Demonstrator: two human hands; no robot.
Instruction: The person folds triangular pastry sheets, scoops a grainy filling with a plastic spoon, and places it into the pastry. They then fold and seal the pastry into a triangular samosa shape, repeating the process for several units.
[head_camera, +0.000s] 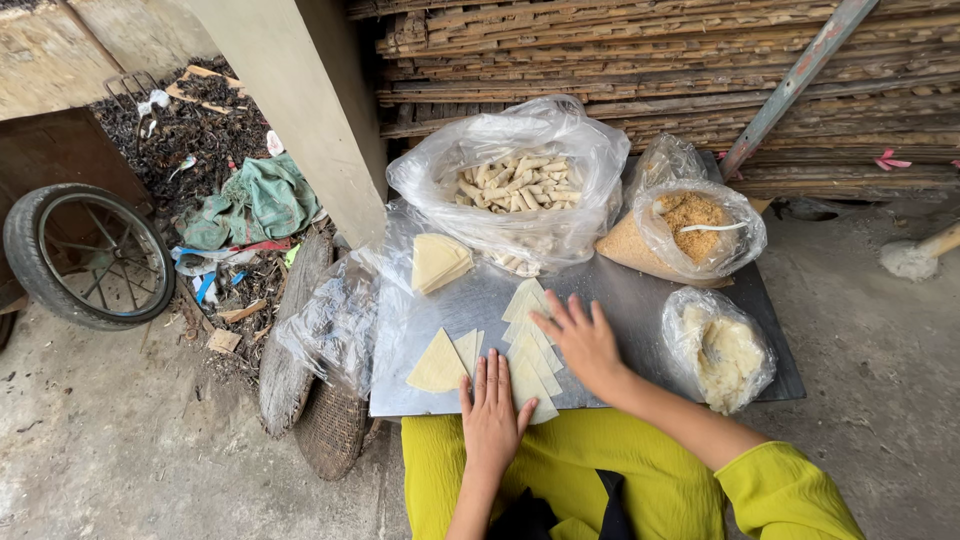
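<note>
Under my left hand (491, 412) I am pressing flat on the near end of a row of pale triangular wrappers (531, 345), fingers together and holding nothing, so the thin sheets are staying put on the metal tray (640, 300). Just beyond it, my right hand (580, 335) is lying spread on the same row, palm down and empty, fanning the pieces so each edge is showing. Left of my left hand, a few loose wrappers (440, 362) are lying apart. Further out, a folded stack of wrappers (438, 262) is waiting within reach. Off to the right of my right hand, a bag of white filling (725, 350) is sitting open. Beyond that, a bag of brown crumbs (690, 225) and a big bag of finished rolls (520, 185) are standing at the far edge.
</note>
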